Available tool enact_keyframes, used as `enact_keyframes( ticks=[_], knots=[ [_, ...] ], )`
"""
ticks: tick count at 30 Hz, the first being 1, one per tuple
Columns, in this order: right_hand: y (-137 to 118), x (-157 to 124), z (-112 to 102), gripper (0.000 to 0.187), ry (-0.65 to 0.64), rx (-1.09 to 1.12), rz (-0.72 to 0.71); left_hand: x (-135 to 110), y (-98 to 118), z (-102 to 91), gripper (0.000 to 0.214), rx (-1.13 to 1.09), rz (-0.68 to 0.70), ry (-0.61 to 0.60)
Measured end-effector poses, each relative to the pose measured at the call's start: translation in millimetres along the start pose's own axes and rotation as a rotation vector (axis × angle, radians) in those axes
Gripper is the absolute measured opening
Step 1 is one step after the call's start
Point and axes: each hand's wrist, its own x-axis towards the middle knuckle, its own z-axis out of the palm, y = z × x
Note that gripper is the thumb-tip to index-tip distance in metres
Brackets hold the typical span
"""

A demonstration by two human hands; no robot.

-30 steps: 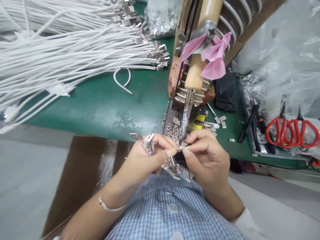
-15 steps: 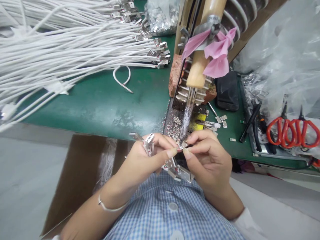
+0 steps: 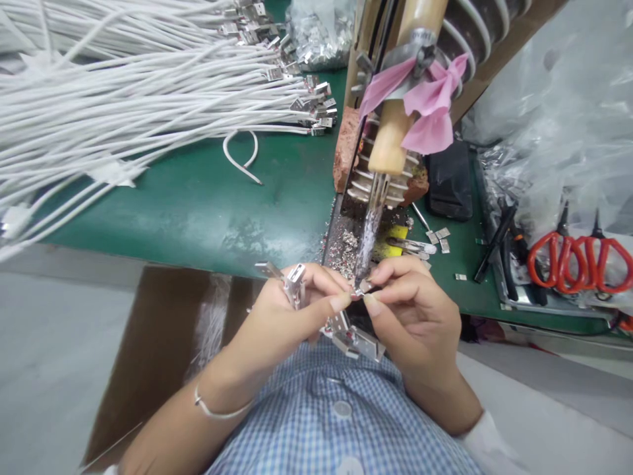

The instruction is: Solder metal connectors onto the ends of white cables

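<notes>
My left hand is closed around several USB cables, whose metal plugs stick out above the thumb and hang below the fingers. Between its thumb and forefinger it pinches a cable end. A small USB connector is gripped in the fingertips of my right hand, close against that cable end. Right at this joint sits the tip of a soldering iron, which is fixed tip-down with a wooden handle and a pink cloth tie. The exact contact is too small to make out.
Bundles of white cables lie on the green table at left. Solder crumbs, a yellow sponge and tweezers surround the iron. At right are a black phone and red-handled scissors.
Almost nothing differs. My right hand has shifted very slightly to the right; the left hand and the iron stay in place.
</notes>
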Motion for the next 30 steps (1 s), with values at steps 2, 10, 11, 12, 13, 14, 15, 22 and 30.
enact_keyframes(
  ticks=[2, 10, 11, 12, 13, 14, 15, 22, 30],
  knots=[
    [0, -1, 0, 0.019, -0.004, -0.009, -0.006, 0, -1, -0.8, 0.011, 0.003, 0.004, -0.009],
    [0, -8, 2, 0.02, -0.022, -0.078, -0.041, 1, -9, -6.2, 0.01, 0.048, 0.015, -0.023],
    [0, -8, 2, 0.02, -0.023, -0.074, -0.044, 1, -10, -6.5, 0.01, 0.051, 0.018, -0.022],
    [1, -9, 2, 0.02, -0.023, -0.07, -0.047, 1, -10, -6.6, 0.01, 0.053, 0.022, -0.024],
    [1, -9, 2, 0.02, -0.023, -0.066, -0.047, 1, -10, -6.7, 0.01, 0.056, 0.027, -0.027],
    [2, -10, 2, 0.02, -0.022, -0.061, -0.047, 1, -10, -6.7, 0.01, 0.059, 0.033, -0.028],
    [2, -10, 2, 0.021, -0.021, -0.056, -0.047, 0, -11, -6.6, 0.01, 0.065, 0.039, -0.027],
    [4, -13, 3, 0.021, 0.017, -0.06, -0.077, -1, -14, -3.1, 0.015, 0.093, 0.166, 0.02],
    [2, -10, 4, 0.019, 0.036, -0.109, -0.089, -2, -13, -0.6, 0.016, 0.235, 0.272, 0.03]
  ],
)
